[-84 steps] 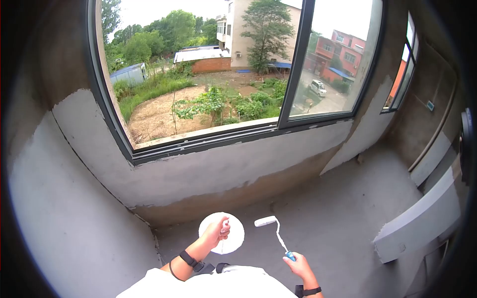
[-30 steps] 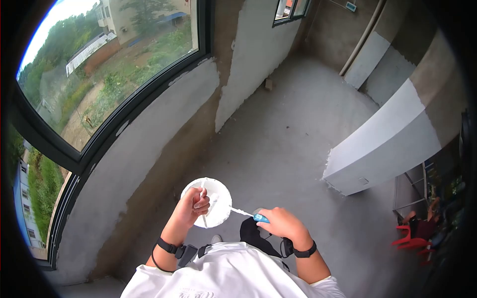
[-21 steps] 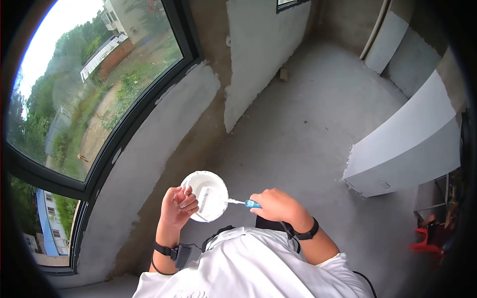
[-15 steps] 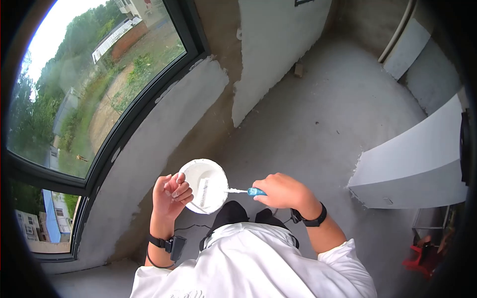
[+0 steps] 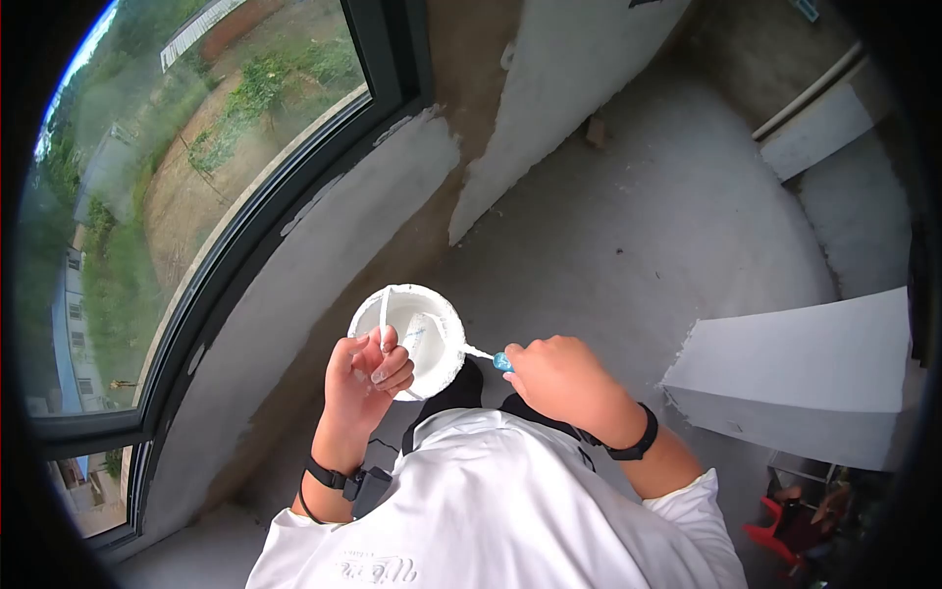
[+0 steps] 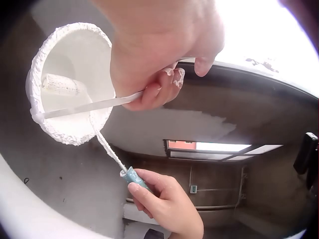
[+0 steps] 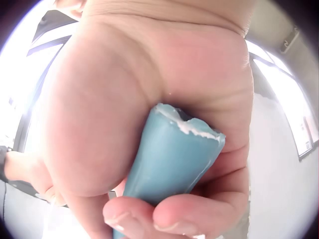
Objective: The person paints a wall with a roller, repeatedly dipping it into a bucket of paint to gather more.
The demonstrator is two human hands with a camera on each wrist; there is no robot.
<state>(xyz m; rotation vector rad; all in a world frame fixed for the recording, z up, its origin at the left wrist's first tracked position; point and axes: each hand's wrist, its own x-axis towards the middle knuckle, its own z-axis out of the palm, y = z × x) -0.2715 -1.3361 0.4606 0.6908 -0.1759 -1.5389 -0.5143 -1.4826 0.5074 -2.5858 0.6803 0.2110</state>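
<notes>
My left hand (image 5: pixel 367 381) grips the white strap handle (image 6: pixel 94 106) of a paint bucket (image 5: pixel 450 339), its fingers curled round the strap. The bucket hangs in front of my body, with thick white paint crusted on its rim. In my right hand (image 5: pixel 567 381) is a paint roller, held by its blue handle (image 5: pixel 503 362). The roller's paint-coated metal rod (image 6: pixel 107 148) crosses the bucket rim. Its white sleeve (image 6: pixel 62 84) lies inside the bucket, by the inner wall in the left wrist view. White paint marks the left fingers.
To the left, a dark-framed window (image 5: pixel 392 59) stands above a partly white-coated wall (image 5: pixel 363 216). Grey concrete floor (image 5: pixel 638 226) stretches ahead. A white-coated low wall block (image 5: pixel 795 363) juts in at the right, with a red chair (image 5: pixel 775 530) below it. A small block (image 5: pixel 596 132) lies by the far wall.
The roller, earlier held apart from the bucket, now has its sleeve inside it. My view has swung right and downward from the window. The left fingers, loosely curled half a second ago, now close round the strap.
</notes>
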